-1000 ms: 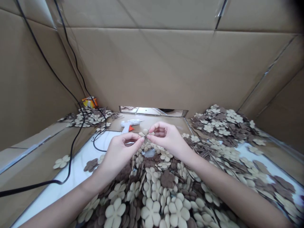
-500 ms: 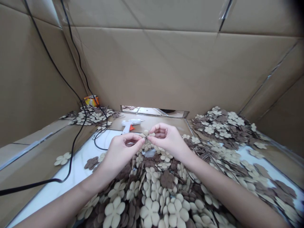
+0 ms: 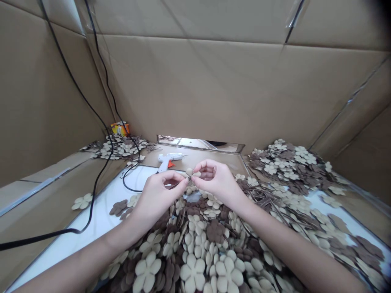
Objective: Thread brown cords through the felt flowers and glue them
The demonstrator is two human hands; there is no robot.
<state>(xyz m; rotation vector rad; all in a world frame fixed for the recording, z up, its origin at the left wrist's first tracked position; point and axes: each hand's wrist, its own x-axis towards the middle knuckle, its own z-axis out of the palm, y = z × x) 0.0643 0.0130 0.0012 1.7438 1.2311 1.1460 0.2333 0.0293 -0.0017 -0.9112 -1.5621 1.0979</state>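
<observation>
My left hand (image 3: 163, 193) is closed in a pinch on a thin dark brown strip (image 3: 174, 186), part of which shows under its fingers. Opposite it, my right hand (image 3: 215, 179) pinches a beige five-petal flower cutout (image 3: 189, 171). The fingertips of both hands meet at the flower's middle, so how strip and flower join is hidden. Below the hands spreads a big heap of beige and brown flower cutouts (image 3: 193, 272). Just beyond my left hand lies a white glue gun (image 3: 166, 160) with an orange trigger, its nozzle pointing right.
Cardboard walls (image 3: 195, 89) surround the work surface, with a slot (image 3: 198, 143) low in the back one. A black cable (image 3: 99, 175) runs down the left side. More flowers (image 3: 287, 162) and brown strips (image 3: 264, 199) lie right. An orange-yellow packet (image 3: 120, 129) sits back left.
The view has shifted slightly, so the scene sits a little further right. Both hands keep their pinch at the flower, with only a slight movement of the fingers.
</observation>
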